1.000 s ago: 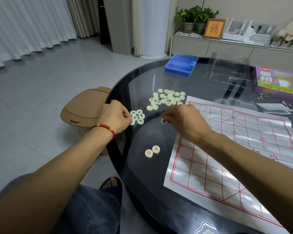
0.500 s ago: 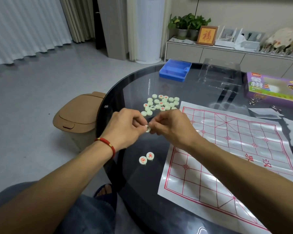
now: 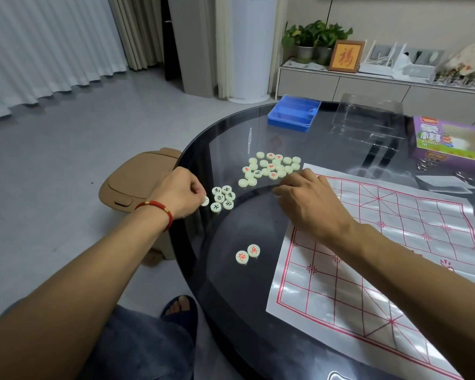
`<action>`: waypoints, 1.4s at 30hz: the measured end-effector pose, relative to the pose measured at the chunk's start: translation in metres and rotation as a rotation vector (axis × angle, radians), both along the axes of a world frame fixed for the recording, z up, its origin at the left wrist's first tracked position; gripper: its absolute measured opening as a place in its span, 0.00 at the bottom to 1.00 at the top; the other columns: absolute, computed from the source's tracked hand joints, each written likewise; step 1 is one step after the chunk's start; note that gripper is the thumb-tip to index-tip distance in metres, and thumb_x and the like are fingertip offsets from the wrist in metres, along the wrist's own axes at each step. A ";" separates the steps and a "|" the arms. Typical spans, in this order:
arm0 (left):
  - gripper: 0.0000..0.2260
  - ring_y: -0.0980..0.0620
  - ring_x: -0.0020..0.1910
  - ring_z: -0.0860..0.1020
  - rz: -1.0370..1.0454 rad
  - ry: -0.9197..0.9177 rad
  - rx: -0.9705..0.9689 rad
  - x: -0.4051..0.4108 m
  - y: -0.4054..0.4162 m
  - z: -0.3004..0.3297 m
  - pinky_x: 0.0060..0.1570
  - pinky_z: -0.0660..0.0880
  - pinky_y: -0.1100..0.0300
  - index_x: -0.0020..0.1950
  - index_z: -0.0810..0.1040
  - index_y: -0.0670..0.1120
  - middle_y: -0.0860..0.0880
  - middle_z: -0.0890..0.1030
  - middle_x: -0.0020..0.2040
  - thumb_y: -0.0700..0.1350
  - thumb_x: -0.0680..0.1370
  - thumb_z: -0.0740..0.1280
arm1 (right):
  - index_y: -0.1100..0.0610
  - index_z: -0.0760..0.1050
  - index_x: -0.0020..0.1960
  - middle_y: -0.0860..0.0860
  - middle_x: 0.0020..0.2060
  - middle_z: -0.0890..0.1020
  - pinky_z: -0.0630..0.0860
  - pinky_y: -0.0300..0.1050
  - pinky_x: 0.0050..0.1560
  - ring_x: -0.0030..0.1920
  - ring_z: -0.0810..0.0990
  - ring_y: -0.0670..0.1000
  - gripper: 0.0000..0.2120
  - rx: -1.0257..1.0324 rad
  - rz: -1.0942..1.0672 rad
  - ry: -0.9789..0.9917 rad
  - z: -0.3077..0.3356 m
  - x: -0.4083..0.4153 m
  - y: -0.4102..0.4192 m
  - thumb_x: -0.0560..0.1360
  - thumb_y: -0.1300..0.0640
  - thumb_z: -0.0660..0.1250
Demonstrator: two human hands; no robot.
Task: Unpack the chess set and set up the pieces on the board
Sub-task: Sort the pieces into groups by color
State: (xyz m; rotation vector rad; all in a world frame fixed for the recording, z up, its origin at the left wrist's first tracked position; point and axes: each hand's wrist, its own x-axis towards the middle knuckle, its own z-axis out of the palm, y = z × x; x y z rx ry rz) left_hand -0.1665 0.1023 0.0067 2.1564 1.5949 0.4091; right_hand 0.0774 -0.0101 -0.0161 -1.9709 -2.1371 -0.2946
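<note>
Both hands have parted: left hand pinches one piece beside the black-lettered cluster, while right hand, nearer, reaches loose-fingered toward the unsorted pile just beyond it.

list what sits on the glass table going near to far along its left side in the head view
pair of red-marked pieces → cluster of black-marked pieces by the left hand → loose pile of pieces → blue tray
</note>
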 end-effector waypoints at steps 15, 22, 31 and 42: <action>0.08 0.54 0.41 0.77 -0.122 0.021 0.184 0.011 -0.013 0.011 0.47 0.76 0.58 0.49 0.84 0.51 0.53 0.80 0.38 0.40 0.77 0.68 | 0.48 0.83 0.59 0.46 0.52 0.85 0.64 0.47 0.47 0.53 0.73 0.52 0.10 -0.002 0.145 0.140 0.004 -0.019 -0.002 0.81 0.55 0.65; 0.11 0.52 0.47 0.79 -0.225 0.080 0.261 0.025 -0.013 0.005 0.50 0.77 0.58 0.54 0.84 0.51 0.54 0.77 0.43 0.38 0.77 0.68 | 0.43 0.69 0.74 0.50 0.58 0.75 0.65 0.50 0.49 0.55 0.69 0.54 0.21 -0.037 0.151 0.020 -0.010 -0.038 0.004 0.82 0.52 0.59; 0.12 0.46 0.61 0.76 -0.378 0.184 0.334 0.063 0.009 0.003 0.60 0.72 0.54 0.62 0.84 0.50 0.48 0.83 0.58 0.48 0.79 0.69 | 0.46 0.67 0.74 0.48 0.66 0.72 0.64 0.52 0.53 0.60 0.70 0.54 0.21 -0.038 -0.048 0.009 -0.007 -0.022 0.010 0.81 0.53 0.58; 0.05 0.49 0.53 0.76 -0.389 0.187 0.294 0.068 0.006 0.000 0.51 0.77 0.52 0.47 0.85 0.52 0.49 0.84 0.46 0.52 0.75 0.74 | 0.52 0.80 0.51 0.47 0.52 0.82 0.66 0.52 0.51 0.56 0.73 0.53 0.10 0.015 0.044 -0.060 0.002 -0.022 0.020 0.80 0.50 0.61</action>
